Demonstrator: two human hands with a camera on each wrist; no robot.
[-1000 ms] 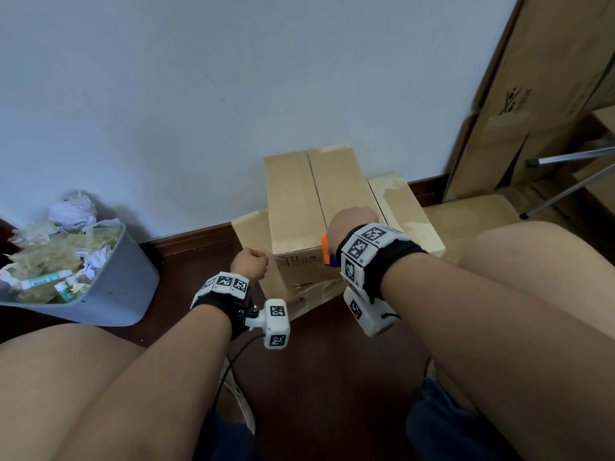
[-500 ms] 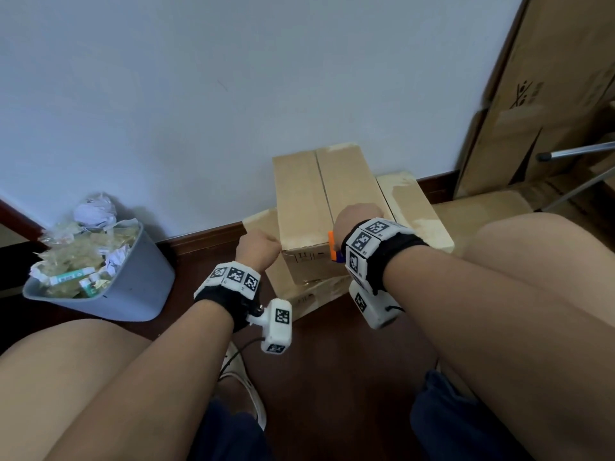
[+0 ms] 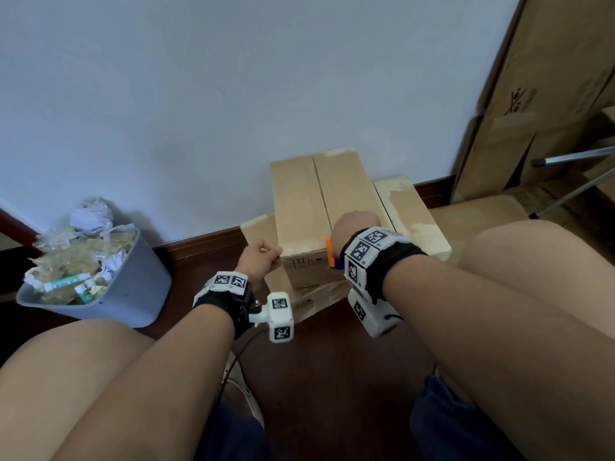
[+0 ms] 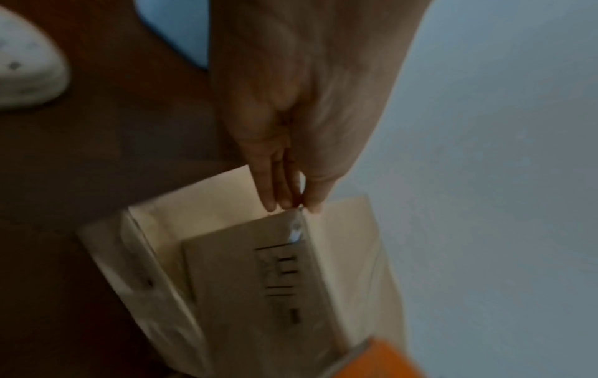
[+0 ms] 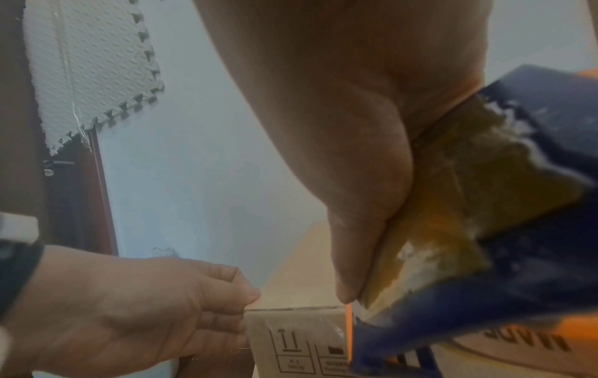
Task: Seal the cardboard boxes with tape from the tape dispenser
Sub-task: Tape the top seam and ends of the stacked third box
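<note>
A long cardboard box [image 3: 299, 201] lies on top of flatter boxes [image 3: 412, 211] against the wall. My right hand [image 3: 352, 224] grips the orange and blue tape dispenser [image 3: 330, 257] at the box's near edge, right of the centre seam. In the right wrist view the dispenser [image 5: 534, 255] fills the right side, its tape roll under my palm. My left hand [image 3: 278, 252] is at the near left corner and pinches the tape end [image 5: 252, 308]. A clear strip of tape [image 5: 291, 308] runs along the top edge from that pinch to the dispenser. The left wrist view shows the fingertips [image 4: 275, 204] at the corner.
A grey waste bin [image 3: 133, 287] full of crumpled paper stands left by the wall. Large flat cardboard sheets [image 3: 549, 78] lean at the right, with metal stand legs [image 3: 572, 154] in front. My knees frame the dark floor, and a white shoe [image 3: 243, 394] sits between them.
My left hand has moved right and up to the box's near left corner. The right hand stays with the dispenser at the near edge. The head view has shifted a little.
</note>
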